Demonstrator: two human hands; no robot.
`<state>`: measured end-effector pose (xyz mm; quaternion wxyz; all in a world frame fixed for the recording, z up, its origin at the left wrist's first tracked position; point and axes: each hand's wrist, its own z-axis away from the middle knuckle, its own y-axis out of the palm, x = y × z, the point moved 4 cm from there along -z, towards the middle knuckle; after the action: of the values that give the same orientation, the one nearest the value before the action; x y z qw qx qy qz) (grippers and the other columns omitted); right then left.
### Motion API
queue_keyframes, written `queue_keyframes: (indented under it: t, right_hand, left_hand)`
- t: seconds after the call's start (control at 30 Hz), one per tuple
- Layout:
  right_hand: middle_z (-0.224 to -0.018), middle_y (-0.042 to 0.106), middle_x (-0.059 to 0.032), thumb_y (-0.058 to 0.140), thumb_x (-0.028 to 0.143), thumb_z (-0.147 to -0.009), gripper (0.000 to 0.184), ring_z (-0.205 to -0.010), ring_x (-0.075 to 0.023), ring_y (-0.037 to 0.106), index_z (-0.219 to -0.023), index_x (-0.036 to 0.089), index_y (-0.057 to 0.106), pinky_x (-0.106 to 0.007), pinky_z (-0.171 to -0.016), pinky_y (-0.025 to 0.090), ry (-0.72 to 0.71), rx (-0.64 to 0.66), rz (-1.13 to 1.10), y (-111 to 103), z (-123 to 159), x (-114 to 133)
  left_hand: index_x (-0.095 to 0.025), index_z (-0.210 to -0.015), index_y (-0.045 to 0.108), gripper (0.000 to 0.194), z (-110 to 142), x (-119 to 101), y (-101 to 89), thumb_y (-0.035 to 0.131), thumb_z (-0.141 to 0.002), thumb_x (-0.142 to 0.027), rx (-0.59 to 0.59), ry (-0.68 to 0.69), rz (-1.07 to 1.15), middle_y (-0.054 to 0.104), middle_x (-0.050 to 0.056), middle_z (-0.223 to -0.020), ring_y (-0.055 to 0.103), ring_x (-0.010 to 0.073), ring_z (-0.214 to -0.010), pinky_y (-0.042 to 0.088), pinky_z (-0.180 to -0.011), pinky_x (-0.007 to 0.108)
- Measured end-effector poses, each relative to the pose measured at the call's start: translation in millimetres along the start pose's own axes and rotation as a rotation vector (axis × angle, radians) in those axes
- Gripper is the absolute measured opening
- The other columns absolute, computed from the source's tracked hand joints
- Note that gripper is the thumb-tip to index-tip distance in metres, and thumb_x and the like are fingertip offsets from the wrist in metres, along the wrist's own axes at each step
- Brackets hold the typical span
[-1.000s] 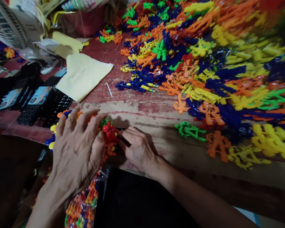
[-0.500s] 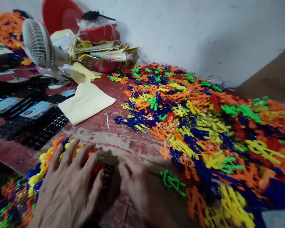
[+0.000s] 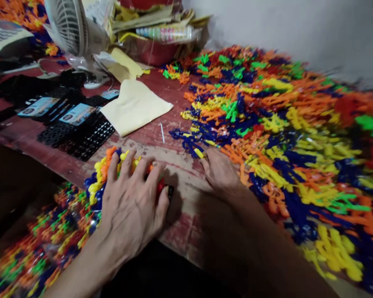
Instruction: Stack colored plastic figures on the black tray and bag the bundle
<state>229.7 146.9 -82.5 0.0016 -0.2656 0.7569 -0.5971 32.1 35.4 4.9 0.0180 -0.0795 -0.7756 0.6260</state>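
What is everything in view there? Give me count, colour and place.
Loose plastic figure heap: uncountable, mixed colours, right
Lower-left plastic figure heap: uncountable, mixed colours
Round-ended plastic pieces: several, mixed colours, by left hand
Perforated plastic trays: several, black, left
Printed cards: at least two, blue-white, on trays
Desk fan: one, white, upper left
Paper sheets: two, pale yellow, beside fan
Thin stick: one, white, centre
Plastic tub: one, red, behind sheets
Wooden table: one, worn red, beneath
Wall: pale, back
Left hand: one, bare, over pieces
Right hand: one, bare, at heap's near edge
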Motion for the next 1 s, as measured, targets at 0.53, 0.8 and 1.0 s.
queue_keyframes:
  t: [0.53, 0.8, 1.0]
  right_hand:
    - [-0.087, 0.070, -0.0053, 0.063, 0.009, -0.085, 0.014, -0.080, -0.0190, 0.064, -0.092, 0.017, 0.072, -0.029, -0.074, 0.048, 0.063, 0.054, -0.436, 1.7, 58.4, 53.8]
    - [-0.084, 0.063, -0.0040, 0.059, 0.002, -0.076, 0.018, -0.077, -0.0183, 0.058, -0.084, 0.018, 0.056, -0.028, -0.068, 0.039, 0.094, 0.085, -0.343, -6.4, 60.0, 52.0]
    - [-0.078, 0.062, -0.0035, 0.049, 0.002, -0.075, 0.023, -0.068, -0.0176, 0.055, -0.088, 0.021, 0.053, -0.029, -0.059, 0.032, 0.112, 0.090, -0.183, -7.8, 66.7, 63.2]
  left_hand:
    - [-0.020, -0.132, 0.059, 0.046, 0.8, 0.3, -2.5, 0.041, -0.095, -0.041, -0.021, 0.071, -0.030, 0.058, 0.009, -0.138, 0.036, 0.0370, -0.141, 0.023, -0.120, 0.061]
    - [-0.019, -0.129, 0.059, 0.044, -1.6, 0.0, -3.7, 0.041, -0.095, -0.041, -0.009, 0.101, -0.038, 0.059, 0.011, -0.135, 0.040, 0.0372, -0.138, 0.029, -0.116, 0.063]
    - [-0.020, -0.134, 0.056, 0.044, -0.5, -0.4, -3.9, 0.043, -0.095, -0.038, 0.012, 0.079, -0.040, 0.057, 0.010, -0.138, 0.035, 0.0364, -0.142, 0.025, -0.119, 0.061]
